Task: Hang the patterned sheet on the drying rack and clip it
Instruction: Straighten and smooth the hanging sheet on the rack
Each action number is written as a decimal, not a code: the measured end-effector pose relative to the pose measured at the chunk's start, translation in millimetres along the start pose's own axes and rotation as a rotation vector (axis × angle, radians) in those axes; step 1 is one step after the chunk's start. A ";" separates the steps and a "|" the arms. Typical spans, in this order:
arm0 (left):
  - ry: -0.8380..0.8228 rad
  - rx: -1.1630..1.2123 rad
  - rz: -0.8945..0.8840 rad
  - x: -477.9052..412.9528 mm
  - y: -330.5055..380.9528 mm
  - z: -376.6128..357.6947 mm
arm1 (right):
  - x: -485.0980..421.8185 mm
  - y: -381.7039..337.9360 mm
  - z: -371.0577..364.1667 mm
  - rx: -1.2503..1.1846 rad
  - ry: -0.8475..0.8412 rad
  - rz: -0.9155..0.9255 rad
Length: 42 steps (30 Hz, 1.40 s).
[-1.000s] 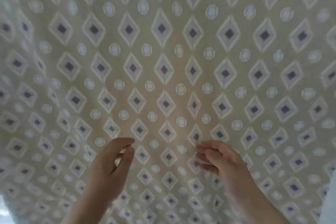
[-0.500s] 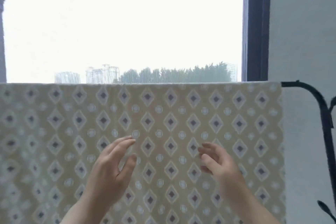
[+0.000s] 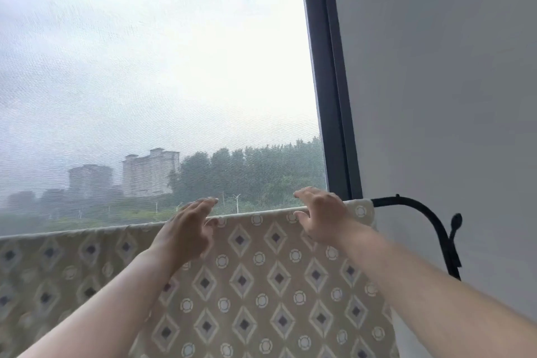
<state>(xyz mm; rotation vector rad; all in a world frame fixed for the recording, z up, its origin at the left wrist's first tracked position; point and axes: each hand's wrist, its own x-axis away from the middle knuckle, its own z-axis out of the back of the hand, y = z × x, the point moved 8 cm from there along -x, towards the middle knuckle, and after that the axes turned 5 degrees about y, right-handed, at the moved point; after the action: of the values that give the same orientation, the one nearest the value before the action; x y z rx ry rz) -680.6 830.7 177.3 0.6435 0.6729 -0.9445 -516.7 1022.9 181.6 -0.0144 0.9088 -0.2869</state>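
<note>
The beige patterned sheet [image 3: 255, 279], printed with diamonds and circles, hangs over the top bar of the black drying rack [image 3: 427, 212], whose curved end sticks out to the right of the cloth. My left hand [image 3: 189, 229] reaches to the sheet's top edge with fingers stretched forward, thumb against the fabric. My right hand [image 3: 322, 212] lies over the top edge near the sheet's right corner, fingers spread and relaxed. Neither hand holds a clip, and no clip is in view.
Behind the rack is a large window [image 3: 162, 101] with a mesh screen and a rolled blind at the top. A dark window frame [image 3: 331, 113] and a plain grey wall [image 3: 447, 96] stand to the right, close to the rack's end.
The sheet filled the whole view a second ago; now it hangs lower across the rack. Both hands have risen from its middle to its top edge, and the view has tilted up.
</note>
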 end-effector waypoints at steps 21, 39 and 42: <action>-0.113 -0.264 -0.033 -32.3 -45.7 -30.9 | -23.6 80.5 -34.6 0.219 -0.083 0.064; 0.025 0.058 -0.074 -20.8 -159.9 31.7 | -67.1 -175.3 -108.0 0.099 -0.077 0.368; 0.015 0.068 -0.156 -19.2 -166.9 39.5 | -81.6 -221.0 -144.5 0.129 -0.104 0.279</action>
<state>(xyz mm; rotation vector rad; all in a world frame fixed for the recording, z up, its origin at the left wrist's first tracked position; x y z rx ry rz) -825.9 738.0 183.7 0.6659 0.7139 -1.1119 -729.4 846.6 185.0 0.2138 0.7768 -0.0833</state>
